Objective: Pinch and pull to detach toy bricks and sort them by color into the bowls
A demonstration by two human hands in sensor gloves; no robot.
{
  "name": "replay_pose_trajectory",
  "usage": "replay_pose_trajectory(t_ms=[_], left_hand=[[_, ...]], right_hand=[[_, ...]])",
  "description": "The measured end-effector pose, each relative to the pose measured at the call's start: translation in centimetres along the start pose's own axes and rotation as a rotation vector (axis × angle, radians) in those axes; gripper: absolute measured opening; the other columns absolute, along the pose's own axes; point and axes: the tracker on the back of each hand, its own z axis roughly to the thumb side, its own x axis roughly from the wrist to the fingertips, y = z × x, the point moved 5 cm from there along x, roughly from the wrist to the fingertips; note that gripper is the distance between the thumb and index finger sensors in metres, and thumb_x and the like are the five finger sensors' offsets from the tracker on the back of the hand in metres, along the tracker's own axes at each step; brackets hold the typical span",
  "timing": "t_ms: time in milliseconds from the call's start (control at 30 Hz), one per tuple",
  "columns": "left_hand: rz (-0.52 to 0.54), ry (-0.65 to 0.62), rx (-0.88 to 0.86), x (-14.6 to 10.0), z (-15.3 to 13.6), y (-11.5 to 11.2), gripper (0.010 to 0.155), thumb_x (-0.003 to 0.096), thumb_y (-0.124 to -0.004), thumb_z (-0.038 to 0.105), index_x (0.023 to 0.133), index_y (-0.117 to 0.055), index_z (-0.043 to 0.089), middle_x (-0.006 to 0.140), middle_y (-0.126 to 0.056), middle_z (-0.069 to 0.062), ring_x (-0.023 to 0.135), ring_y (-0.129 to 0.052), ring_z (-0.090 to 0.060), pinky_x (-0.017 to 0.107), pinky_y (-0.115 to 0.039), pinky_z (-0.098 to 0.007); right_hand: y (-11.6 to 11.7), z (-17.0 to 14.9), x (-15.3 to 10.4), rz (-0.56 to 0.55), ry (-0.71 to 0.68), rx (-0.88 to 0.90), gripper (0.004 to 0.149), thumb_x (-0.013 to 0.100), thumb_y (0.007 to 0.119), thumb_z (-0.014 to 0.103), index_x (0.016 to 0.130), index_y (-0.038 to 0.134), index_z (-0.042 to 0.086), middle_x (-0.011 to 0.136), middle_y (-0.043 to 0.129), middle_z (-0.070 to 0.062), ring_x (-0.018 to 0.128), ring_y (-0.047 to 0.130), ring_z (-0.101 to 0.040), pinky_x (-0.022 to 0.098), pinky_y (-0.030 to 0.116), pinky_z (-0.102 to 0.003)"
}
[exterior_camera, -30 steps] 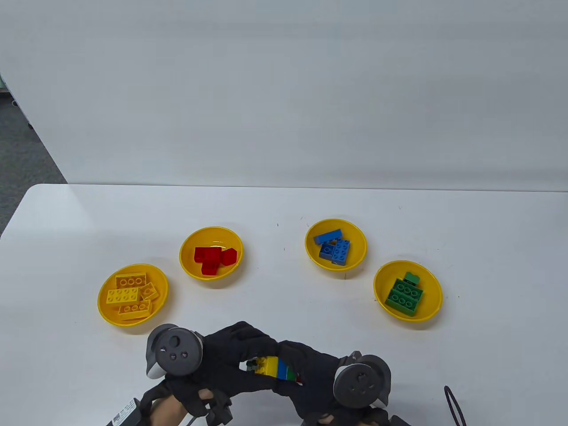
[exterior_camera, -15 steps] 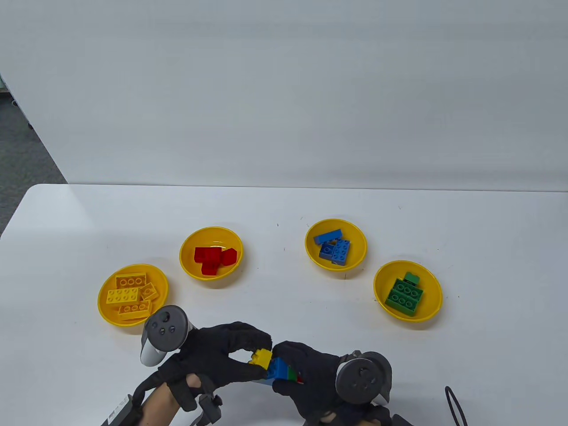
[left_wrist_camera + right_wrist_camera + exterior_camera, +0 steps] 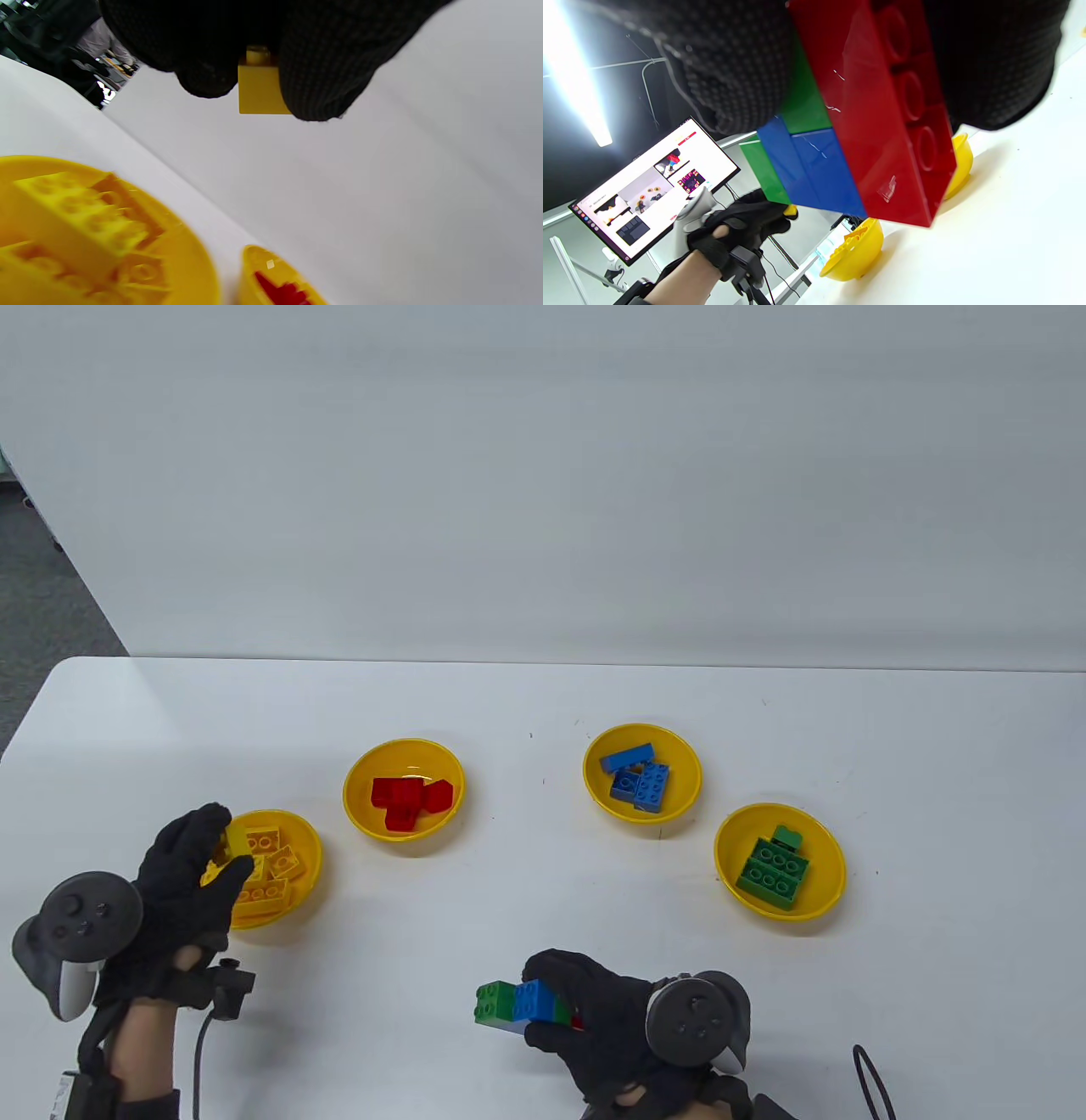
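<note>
My left hand (image 3: pixel 222 848) pinches a small yellow brick (image 3: pixel 237 839) between thumb and fingers, held over the left rim of the bowl of yellow bricks (image 3: pixel 307 848). In the left wrist view the yellow brick (image 3: pixel 259 88) hangs from my fingertips above that bowl (image 3: pixel 186 250). My right hand (image 3: pixel 543 997) grips a stack of joined bricks (image 3: pixel 513 1005), green and blue at its free end, low near the table's front edge. The right wrist view shows the stack (image 3: pixel 848 127) with a long red brick on its underside.
Three more yellow bowls stand on the white table: red bricks (image 3: pixel 356 806), blue bricks (image 3: pixel 687 780), green bricks (image 3: pixel 827 865). A black cable loop (image 3: pixel 870 1082) lies at the front right. A monitor (image 3: pixel 653 186) shows in the right wrist view.
The yellow brick came off the stack. My left hand carried it left and away to the yellow bowl. The right hand stayed low, and the stack's green end now shows.
</note>
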Motion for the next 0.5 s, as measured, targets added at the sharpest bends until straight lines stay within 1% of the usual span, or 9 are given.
replay_pose_trajectory(t_ms=[67,133,167,233,267,333,400,467,500], left_hand=[[-0.035,0.022,0.105,0.6,-0.8,-1.8,0.065,0.0469,-0.097,0.028,0.106,-0.07,0.023,0.111,-0.072,-0.012,0.097,-0.076,-0.043,0.069,-0.063,-0.065],[-0.077,0.011,0.195,1.2,-0.4,-3.7,0.065,0.0469,-0.097,0.028,0.106,-0.07,0.026,0.111,-0.072,-0.01,0.1,-0.073,-0.042,0.071,-0.061,-0.066],[-0.096,0.01,0.213,1.4,-0.1,-4.5,0.064,0.0471,-0.096,0.028,0.106,-0.07,0.026,0.111,-0.072,-0.009,0.102,-0.071,-0.041,0.072,-0.058,-0.066],[-0.082,0.007,0.275,2.0,0.4,-5.7,0.064,0.0473,-0.095,0.029,0.106,-0.069,0.026,0.111,-0.072,-0.009,0.103,-0.069,-0.04,0.072,-0.057,-0.066],[-0.087,0.014,0.287,2.1,0.4,-6.0,0.065,0.0478,-0.094,0.03,0.107,-0.067,0.025,0.112,-0.071,-0.01,0.103,-0.069,-0.04,0.073,-0.057,-0.066],[-0.138,0.027,0.261,2.4,0.1,-7.0,0.071,0.0478,-0.093,0.035,0.109,-0.06,0.022,0.114,-0.064,-0.014,0.105,-0.064,-0.043,0.073,-0.057,-0.065],[-0.118,0.046,0.196,2.3,-0.1,-6.5,0.078,0.0478,-0.092,0.042,0.111,-0.053,0.02,0.116,-0.056,-0.017,0.106,-0.057,-0.046,0.074,-0.055,-0.065],[-0.077,0.03,0.146,1.9,0.4,-5.3,0.077,0.0496,-0.088,0.046,0.112,-0.051,0.021,0.117,-0.052,-0.017,0.107,-0.054,-0.047,0.075,-0.053,-0.064],[-0.029,0.005,0.13,1.5,1.1,-4.3,0.076,0.0495,-0.087,0.047,0.112,-0.052,0.021,0.117,-0.053,-0.017,0.107,-0.054,-0.047,0.074,-0.054,-0.064]], right_hand=[[0.2,0.0,0.0,0.008,0.001,-0.006,0.064,0.032,0.094,0.031,0.084,0.082,-0.004,0.081,0.086,-0.032,0.06,0.1,-0.052,0.037,0.089,-0.062],[0.3,-0.1,0.1,0.013,0.004,-0.007,0.064,0.032,0.094,0.032,0.084,0.082,-0.004,0.081,0.086,-0.032,0.06,0.1,-0.052,0.037,0.089,-0.062],[0.4,-0.2,0.1,0.016,0.008,-0.007,0.064,0.032,0.094,0.032,0.084,0.082,-0.003,0.082,0.086,-0.032,0.06,0.1,-0.052,0.037,0.089,-0.062],[0.5,-0.3,0.1,0.019,0.013,-0.009,0.064,0.032,0.094,0.032,0.084,0.082,-0.004,0.081,0.086,-0.032,0.06,0.1,-0.052,0.037,0.089,-0.062],[0.5,-0.3,0.1,0.019,0.014,-0.01,0.064,0.032,0.094,0.032,0.084,0.082,-0.004,0.081,0.086,-0.032,0.06,0.1,-0.052,0.037,0.089,-0.062],[0.4,-0.4,0.1,0.016,0.02,-0.01,0.064,0.032,0.094,0.032,0.084,0.082,-0.004,0.082,0.086,-0.032,0.06,0.1,-0.052,0.037,0.089,-0.062],[0.3,-0.5,0.1,0.01,0.024,-0.006,0.064,0.032,0.093,0.032,0.084,0.082,-0.004,0.082,0.086,-0.032,0.06,0.099,-0.052,0.037,0.089,-0.062],[0.1,-0.6,0.1,0.002,0.033,0.011,0.064,0.032,0.093,0.032,0.084,0.082,-0.003,0.082,0.086,-0.032,0.06,0.1,-0.052,0.037,0.089,-0.062],[0.0,-0.7,0.2,-0.003,0.038,0.02,0.064,0.032,0.093,0.032,0.084,0.082,-0.003,0.082,0.085,-0.032,0.06,0.1,-0.052,0.037,0.089,-0.062]])
